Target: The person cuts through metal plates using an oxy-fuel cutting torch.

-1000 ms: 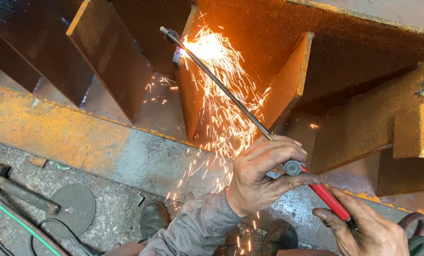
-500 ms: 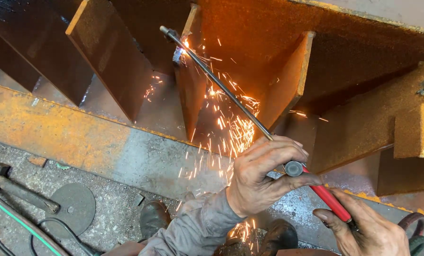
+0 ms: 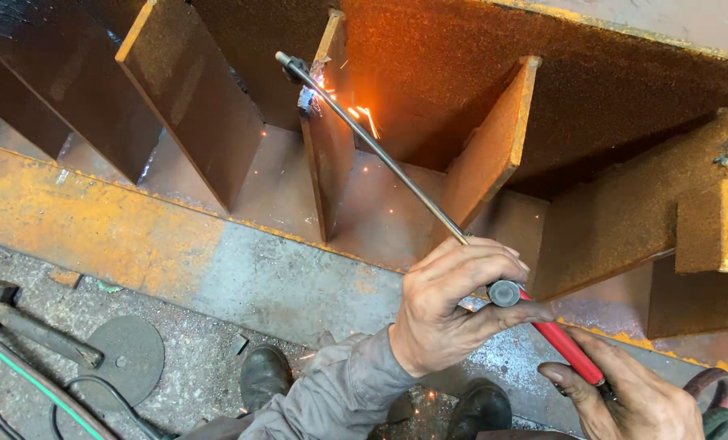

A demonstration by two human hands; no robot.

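Left grip (image 3: 453,305): fingers wrapped shut round the long thin steel cutting torch (image 3: 380,155) at its round grey valve knob (image 3: 504,292). Right grip (image 3: 633,399) closed on the red torch handle (image 3: 563,346), near the bottom right corner of the view.

Handling, by the look: torch stiff, long, prob. nose-heavy, so two-hand hold makes sense — one hand at the knob, one on the handle. Tube nr tip likely hot; keep off it. Tip sits at the top edge of the middle rusty orange steel rib plate (image 3: 327,138), a few sparks there.

Around: more upright rusty ribs (image 3: 189,98) left & right w/ tight bays between, boxing the tube in. Long rusty flange (image 3: 95,228) runs across, betw. the person & the ribs. On the floor (image 3: 209,375), left: hammer (image 3: 30,326), round grey metal disc (image 3: 128,358), green hose (image 3: 22,375). Black boots (image 3: 265,375) just below the flange.
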